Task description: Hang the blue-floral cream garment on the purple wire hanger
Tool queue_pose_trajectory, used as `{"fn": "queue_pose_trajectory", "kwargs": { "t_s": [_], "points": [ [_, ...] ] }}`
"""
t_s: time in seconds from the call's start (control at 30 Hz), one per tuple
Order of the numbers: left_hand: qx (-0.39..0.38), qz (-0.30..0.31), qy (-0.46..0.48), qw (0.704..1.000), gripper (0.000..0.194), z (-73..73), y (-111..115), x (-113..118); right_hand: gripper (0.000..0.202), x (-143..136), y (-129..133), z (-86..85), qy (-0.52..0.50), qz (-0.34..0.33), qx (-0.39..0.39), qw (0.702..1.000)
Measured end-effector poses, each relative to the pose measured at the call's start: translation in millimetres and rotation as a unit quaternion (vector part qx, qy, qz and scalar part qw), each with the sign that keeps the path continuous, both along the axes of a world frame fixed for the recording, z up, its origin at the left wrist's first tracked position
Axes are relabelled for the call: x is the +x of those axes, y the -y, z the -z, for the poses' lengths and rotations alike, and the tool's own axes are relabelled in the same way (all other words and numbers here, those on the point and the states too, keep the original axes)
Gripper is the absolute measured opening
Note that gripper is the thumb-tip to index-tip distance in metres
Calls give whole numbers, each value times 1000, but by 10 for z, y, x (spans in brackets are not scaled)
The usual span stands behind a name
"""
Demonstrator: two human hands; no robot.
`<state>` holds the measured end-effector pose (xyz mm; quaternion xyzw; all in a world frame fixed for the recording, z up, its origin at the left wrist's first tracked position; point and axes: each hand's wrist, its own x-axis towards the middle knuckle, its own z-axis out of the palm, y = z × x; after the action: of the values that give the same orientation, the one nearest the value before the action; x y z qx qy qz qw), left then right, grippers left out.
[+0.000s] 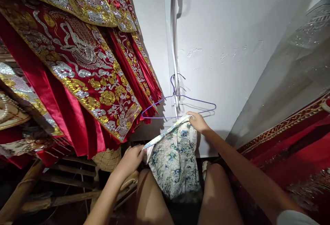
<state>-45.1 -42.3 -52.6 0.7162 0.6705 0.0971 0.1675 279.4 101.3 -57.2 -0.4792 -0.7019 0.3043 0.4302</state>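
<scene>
A white garment with a blue and green floral print [175,159] hangs between my two hands, its upper edge stretched at a slant. My left hand [132,159] is closed on the lower left end of that edge. At the upper right end, my right hand [197,121] pinches the cloth, fingers touching it. Just above the garment, a purple wire hanger [197,99] hangs against the wall by its hook. The hanger's lower bar runs close to my right hand. What kind of garment it is, I cannot tell for sure.
Red embroidered costumes [103,80] with gold and silver sequins hang at the left. Below them are a bamboo frame [72,197] and a woven basket [108,159]. A white strip [173,46] runs down the white wall [219,29]. Red fabric [291,152] shows behind glass or plastic at the right.
</scene>
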Motion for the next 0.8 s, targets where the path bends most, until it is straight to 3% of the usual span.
{"fn": "queue_pose_trajectory", "kwargs": {
  "t_s": [0.07,0.13,0.3,0.4,0.5,0.6,0.7,0.77,0.8],
  "points": [
    [20,-49,-84,995,34,-25,-37,2,27,70,123,28,10,-2,2,1000],
    [32,-78,-99,992,39,-52,-86,30,16,173,284,-10,20,2,10,1000],
    [137,-84,100,982,50,-233,-297,174,11,430,589,-247,20,28,-2,999],
    [233,-48,209,949,48,-438,-486,349,11,445,684,-327,1,-18,-26,999],
    [261,10,254,931,39,-619,-652,547,9,380,770,-328,-6,-68,-32,997],
    [290,23,238,926,31,-689,-740,643,37,403,826,-318,-23,-49,-25,998],
    [334,30,192,922,27,-679,-754,621,84,601,759,-349,-70,78,12,994],
    [346,46,165,923,26,-677,-744,590,95,784,631,-405,-60,155,56,985],
    [348,54,154,923,26,-685,-738,576,91,874,555,-447,-37,170,66,983]
  ]
}}
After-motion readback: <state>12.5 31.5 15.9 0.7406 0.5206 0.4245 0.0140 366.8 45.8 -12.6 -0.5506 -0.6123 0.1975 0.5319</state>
